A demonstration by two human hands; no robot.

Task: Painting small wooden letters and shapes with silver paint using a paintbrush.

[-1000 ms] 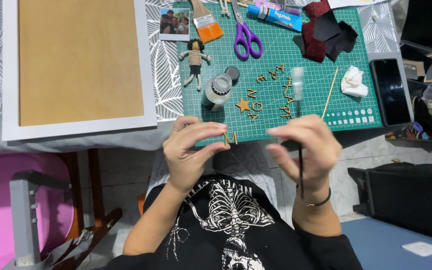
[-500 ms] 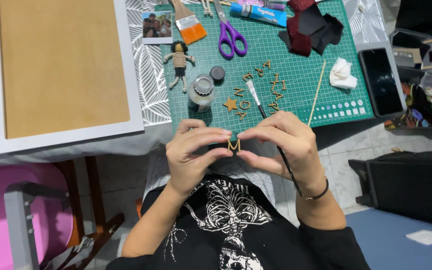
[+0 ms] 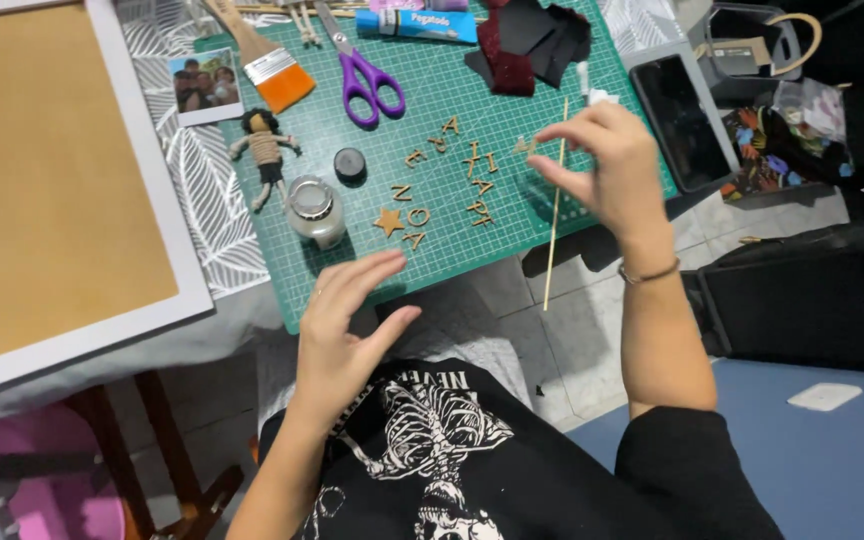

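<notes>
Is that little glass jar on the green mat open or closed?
Open. The glass jar has no cap on; a small black lid lies apart beside it on the green mat.

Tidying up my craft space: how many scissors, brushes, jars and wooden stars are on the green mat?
Scissors: 1
Brush: 1
Jar: 1
Star: 1
Total: 4

The right hand [image 3: 607, 165] pinches a small wooden letter [image 3: 526, 146] above the green cutting mat [image 3: 452, 240].
</notes>
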